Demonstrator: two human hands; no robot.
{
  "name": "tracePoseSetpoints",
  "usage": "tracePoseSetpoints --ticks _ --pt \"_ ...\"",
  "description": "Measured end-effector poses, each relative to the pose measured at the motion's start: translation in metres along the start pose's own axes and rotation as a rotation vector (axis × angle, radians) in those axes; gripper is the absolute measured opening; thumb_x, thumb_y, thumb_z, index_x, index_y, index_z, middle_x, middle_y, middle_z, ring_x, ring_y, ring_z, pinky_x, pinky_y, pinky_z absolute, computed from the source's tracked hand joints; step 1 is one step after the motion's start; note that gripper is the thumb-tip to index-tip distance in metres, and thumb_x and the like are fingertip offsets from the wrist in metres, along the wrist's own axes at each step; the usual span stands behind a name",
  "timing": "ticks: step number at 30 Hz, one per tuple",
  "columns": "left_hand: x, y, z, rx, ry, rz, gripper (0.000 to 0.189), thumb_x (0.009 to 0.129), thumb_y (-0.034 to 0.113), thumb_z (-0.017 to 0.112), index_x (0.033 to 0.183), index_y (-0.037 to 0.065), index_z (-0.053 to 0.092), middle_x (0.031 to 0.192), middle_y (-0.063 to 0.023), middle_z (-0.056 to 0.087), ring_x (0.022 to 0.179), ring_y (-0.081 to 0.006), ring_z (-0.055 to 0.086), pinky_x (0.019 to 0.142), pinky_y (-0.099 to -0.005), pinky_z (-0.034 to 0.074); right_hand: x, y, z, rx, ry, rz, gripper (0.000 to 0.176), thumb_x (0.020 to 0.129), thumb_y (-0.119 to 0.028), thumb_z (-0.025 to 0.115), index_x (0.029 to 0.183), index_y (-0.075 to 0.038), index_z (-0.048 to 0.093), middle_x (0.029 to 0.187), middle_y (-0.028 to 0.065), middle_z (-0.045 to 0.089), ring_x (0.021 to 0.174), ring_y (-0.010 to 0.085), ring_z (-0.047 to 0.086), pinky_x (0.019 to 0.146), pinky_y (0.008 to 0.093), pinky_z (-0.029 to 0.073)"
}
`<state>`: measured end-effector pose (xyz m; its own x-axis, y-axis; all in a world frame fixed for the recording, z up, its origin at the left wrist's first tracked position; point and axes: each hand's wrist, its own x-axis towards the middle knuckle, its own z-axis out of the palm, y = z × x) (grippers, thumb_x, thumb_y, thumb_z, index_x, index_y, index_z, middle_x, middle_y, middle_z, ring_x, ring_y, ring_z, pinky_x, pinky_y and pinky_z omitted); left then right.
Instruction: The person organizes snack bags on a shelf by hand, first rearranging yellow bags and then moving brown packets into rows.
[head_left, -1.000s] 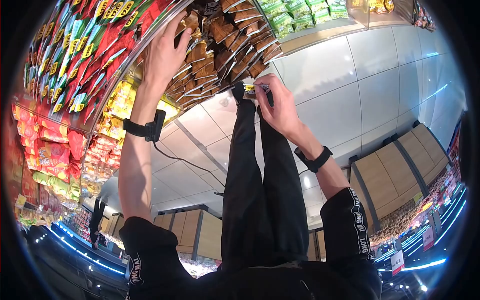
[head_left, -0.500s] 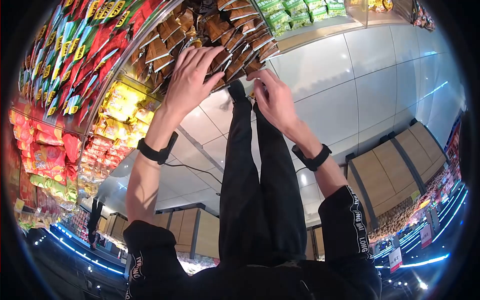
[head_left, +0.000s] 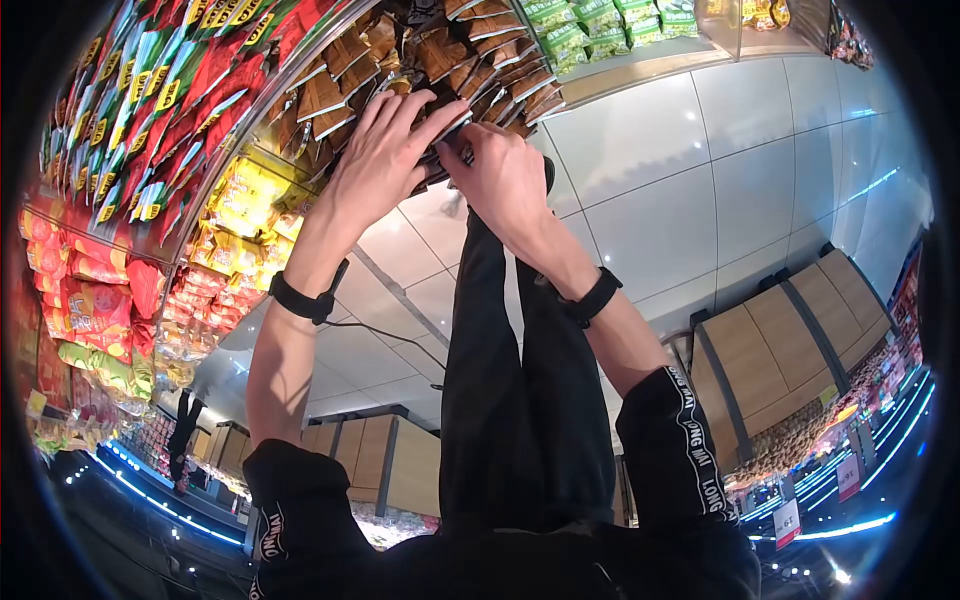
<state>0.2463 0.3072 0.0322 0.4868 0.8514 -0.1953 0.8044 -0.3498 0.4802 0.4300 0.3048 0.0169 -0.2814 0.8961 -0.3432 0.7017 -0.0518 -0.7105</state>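
Both of my hands are at the front of a bin of brown snack packets (head_left: pixel 440 55) with silvery edges. My left hand (head_left: pixel 382 155) is curled over a brown packet at the front, its index finger reaching toward the other hand. Close beside it, my right hand (head_left: pixel 503 180) is closed, thumb and fingers pinched together at the silvery edge of that packet. Much of the packet is hidden behind the fingers. A black band (head_left: pixel 305 298) is on my left wrist, and another black band (head_left: pixel 597 298) is on my right.
Red and green packets (head_left: pixel 150 110) fill the bin at the left, with yellow packets (head_left: pixel 245 200) and red bags (head_left: pixel 95 310) below. Green packets (head_left: pixel 600 25) sit on the right-hand shelf. Wooden cabinets (head_left: pixel 790 330) stand behind me; a person (head_left: pixel 183 440) is far off at the lower left.
My right hand has moved left, from the bin's right front corner to beside my left hand, and its fingers have closed. My left hand has shifted only slightly.
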Motion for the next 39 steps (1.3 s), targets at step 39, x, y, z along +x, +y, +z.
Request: tracePoseSetpoints --ticks 39 --pt "-0.001 0.012 0.023 0.126 0.224 0.005 0.026 0.086 0.012 0.078 0.109 0.006 0.068 0.129 -0.0136 0.058 0.118 -0.0357 0.058 0.103 -0.0493 0.046 -0.016 0.018 0.021 0.230 0.054 0.256 0.028 0.093 -0.021 0.067 0.084 0.004 0.074 0.065 0.0247 0.066 0.062 0.0411 0.069 0.063 0.0452 0.057"
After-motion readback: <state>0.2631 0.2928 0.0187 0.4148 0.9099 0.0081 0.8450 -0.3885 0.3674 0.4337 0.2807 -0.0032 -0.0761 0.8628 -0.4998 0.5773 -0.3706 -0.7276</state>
